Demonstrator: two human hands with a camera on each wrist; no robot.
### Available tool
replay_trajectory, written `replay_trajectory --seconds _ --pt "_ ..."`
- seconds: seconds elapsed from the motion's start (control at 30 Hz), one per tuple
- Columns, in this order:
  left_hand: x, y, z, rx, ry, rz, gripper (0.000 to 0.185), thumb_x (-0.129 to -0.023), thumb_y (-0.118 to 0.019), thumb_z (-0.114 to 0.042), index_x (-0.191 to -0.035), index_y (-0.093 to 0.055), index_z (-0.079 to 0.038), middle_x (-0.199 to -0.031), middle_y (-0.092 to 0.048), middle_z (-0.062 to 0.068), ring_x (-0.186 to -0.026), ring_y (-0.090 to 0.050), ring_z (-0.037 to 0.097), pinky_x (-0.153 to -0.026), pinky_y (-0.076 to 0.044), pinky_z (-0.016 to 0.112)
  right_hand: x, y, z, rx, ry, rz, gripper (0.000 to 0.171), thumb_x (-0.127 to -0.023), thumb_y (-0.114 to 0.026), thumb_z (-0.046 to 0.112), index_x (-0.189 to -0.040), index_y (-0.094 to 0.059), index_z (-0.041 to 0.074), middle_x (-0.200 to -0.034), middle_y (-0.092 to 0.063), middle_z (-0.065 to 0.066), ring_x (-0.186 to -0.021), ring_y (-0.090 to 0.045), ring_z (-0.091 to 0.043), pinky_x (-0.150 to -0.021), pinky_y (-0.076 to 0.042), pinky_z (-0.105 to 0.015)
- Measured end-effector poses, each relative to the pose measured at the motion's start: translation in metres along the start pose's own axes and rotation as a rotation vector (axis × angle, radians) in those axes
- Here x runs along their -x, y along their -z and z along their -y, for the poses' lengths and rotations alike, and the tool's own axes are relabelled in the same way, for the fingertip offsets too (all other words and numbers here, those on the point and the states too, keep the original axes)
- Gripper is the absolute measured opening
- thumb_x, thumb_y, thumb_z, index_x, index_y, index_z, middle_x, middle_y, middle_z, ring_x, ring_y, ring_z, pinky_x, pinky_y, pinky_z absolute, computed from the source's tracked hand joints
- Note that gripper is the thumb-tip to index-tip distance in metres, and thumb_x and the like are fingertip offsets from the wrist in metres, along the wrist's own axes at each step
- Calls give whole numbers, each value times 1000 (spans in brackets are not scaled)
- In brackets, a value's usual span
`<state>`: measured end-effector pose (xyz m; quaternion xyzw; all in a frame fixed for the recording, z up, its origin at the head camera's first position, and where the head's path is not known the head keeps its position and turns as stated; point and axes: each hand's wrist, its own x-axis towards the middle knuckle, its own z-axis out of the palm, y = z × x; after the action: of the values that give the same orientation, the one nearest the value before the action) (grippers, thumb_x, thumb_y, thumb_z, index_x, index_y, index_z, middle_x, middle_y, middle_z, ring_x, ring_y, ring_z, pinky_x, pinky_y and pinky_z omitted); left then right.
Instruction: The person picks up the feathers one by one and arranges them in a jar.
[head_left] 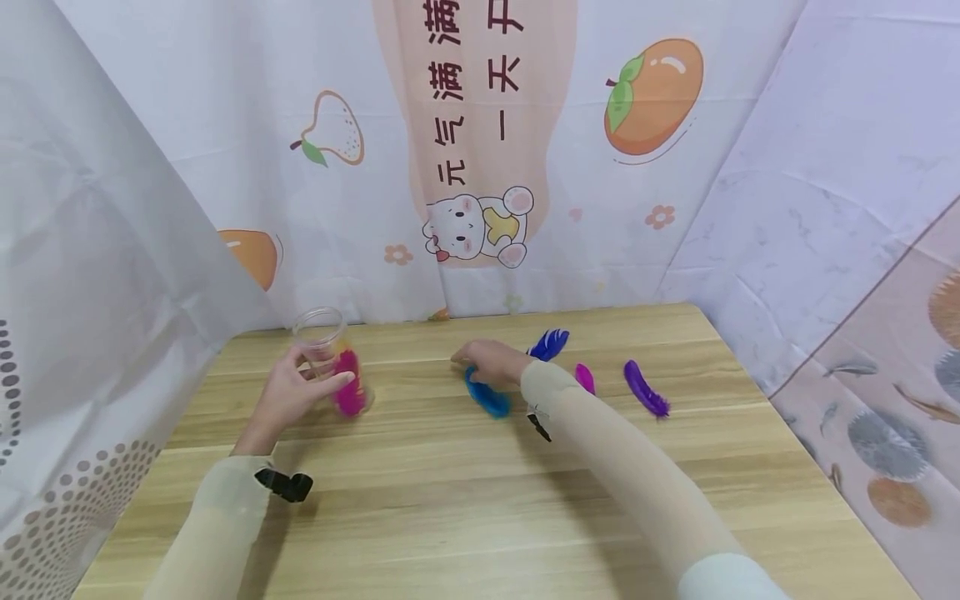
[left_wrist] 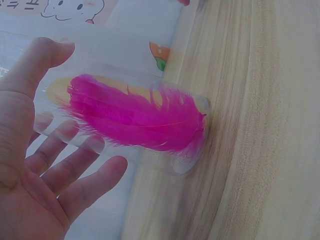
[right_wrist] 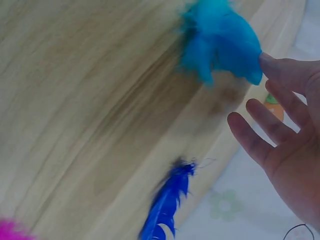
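A clear, open-topped plastic jar (head_left: 318, 333) stands at the left of the table, my left hand (head_left: 288, 387) gripping it with thumb and fingers around its sides. Inside lie a bright pink feather (left_wrist: 135, 117) and, partly hidden behind it, a yellow-orange one (left_wrist: 59, 90). Near the table's middle, my right hand (head_left: 495, 361) pinches the tip of a light blue feather (right_wrist: 225, 42) between thumb and index finger; the index fingertip is hidden behind it. The other fingers of that hand are spread, as the right wrist view shows. A dark blue feather (right_wrist: 167, 205) lies close by.
Right of my right forearm, a purple feather (head_left: 647, 390) lies on the wooden table (head_left: 420, 500), and a magenta feather (head_left: 585, 377) is partly covered by the sleeve. A printed cloth (head_left: 480, 287) hangs along the table's back edge, with more cloth at both sides.
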<state>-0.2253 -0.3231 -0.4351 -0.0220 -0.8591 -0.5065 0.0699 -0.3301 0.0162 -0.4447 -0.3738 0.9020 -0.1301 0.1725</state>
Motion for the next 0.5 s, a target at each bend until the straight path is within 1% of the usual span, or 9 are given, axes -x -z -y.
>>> replay_trajectory --seconds 0.07,0.17,0.3,0.4,0.5 --pt "0 0 0 9 -2 2 68 -86 -84 -29 -135 -47 0 -130 -56 22 -117 -62 44 -80 -53 15 0 -3 -3 4 -2 5 47 -101 -62 4 -147 -52 6 -149 -53 -6 -140 -45 -23 -114 -38 -35" --pt "1 -1 0 22 -11 0 68 -87 -84 -26 -136 -46 2 -130 -56 23 -116 -62 44 -80 -54 16 -1 -5 -5 24 18 4 47 -100 -64 5 -146 -54 6 -147 -55 -7 -139 -47 -23 -113 -39 -35" --pt "0 -2 2 29 -25 -10 67 -86 -84 -25 -135 -46 1 -128 -57 23 -115 -62 44 -80 -54 16 -2 -7 -5 89 39 5 47 -98 -67 6 -144 -56 7 -143 -58 -9 -135 -51 -24 -112 -42 -36" --pt "-1 -3 3 22 -28 -13 66 -86 -85 -27 -133 -47 0 -127 -58 21 -115 -63 42 -80 -55 17 -1 -8 -6 144 26 20 45 -99 -68 9 -143 -59 10 -141 -58 -9 -131 -53 -23 -110 -44 -35" --pt "-1 -3 5 13 -27 -16 65 -86 -85 -28 -132 -49 -1 -126 -58 19 -114 -63 40 -81 -55 17 0 -7 -6 171 4 32 44 -98 -69 13 -141 -60 12 -138 -58 -9 -128 -54 -23 -107 -45 -35"
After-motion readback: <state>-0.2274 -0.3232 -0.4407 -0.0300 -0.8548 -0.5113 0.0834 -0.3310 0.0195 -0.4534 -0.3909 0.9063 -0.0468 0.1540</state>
